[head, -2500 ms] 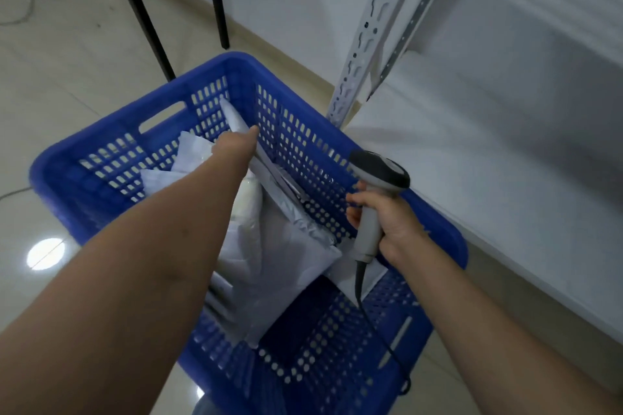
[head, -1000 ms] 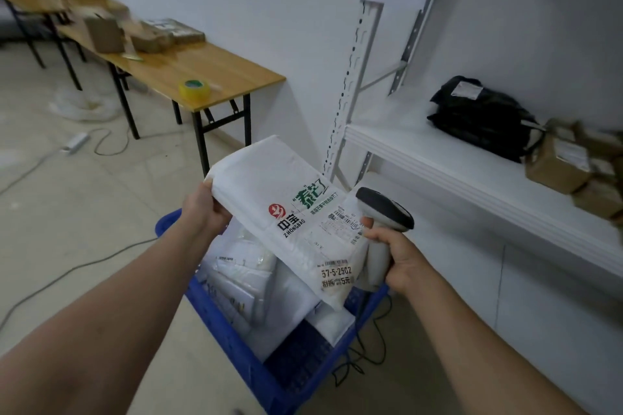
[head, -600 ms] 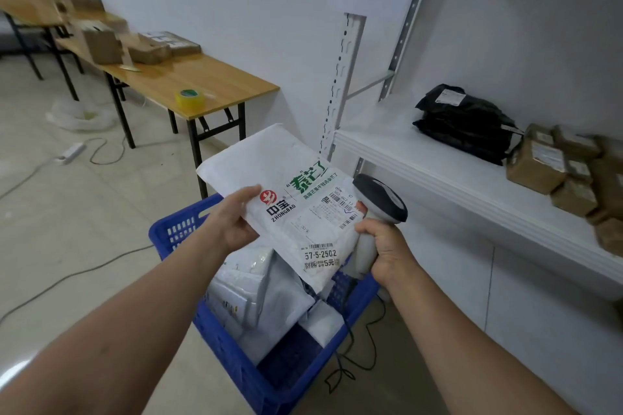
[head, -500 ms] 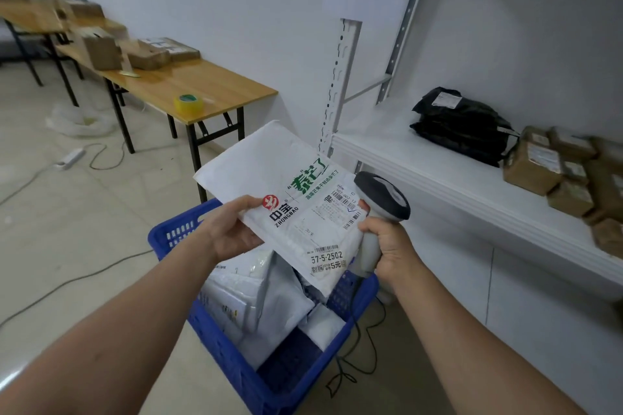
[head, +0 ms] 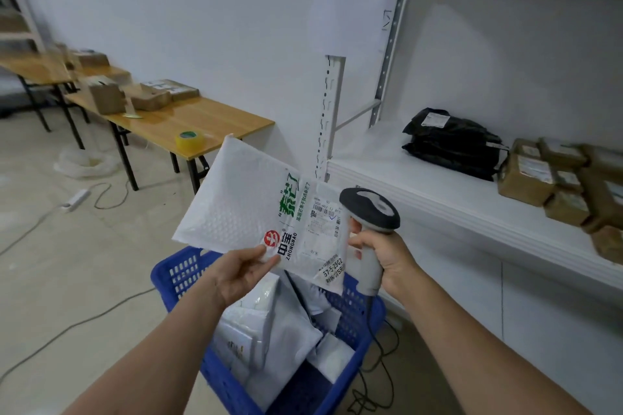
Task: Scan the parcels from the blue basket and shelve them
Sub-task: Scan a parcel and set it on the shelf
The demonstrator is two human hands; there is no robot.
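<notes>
Parcels (head: pixel 266 347) lie in blue basket (head: pixel 178 274); left hand (head: pixel 239 274) pinches white mailer (head: pixel 242 202), right hand (head: pixel 392 258) grips scanner (head: pixel 371 209).

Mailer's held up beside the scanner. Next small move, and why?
Probably back the scanner off and aim it at the shipping label. The right hand grips it with its head crowding the right edge of the white mailer, beside the label rather than facing it; the left hand pinches the mailer's lower edge, label side toward the camera.
</notes>
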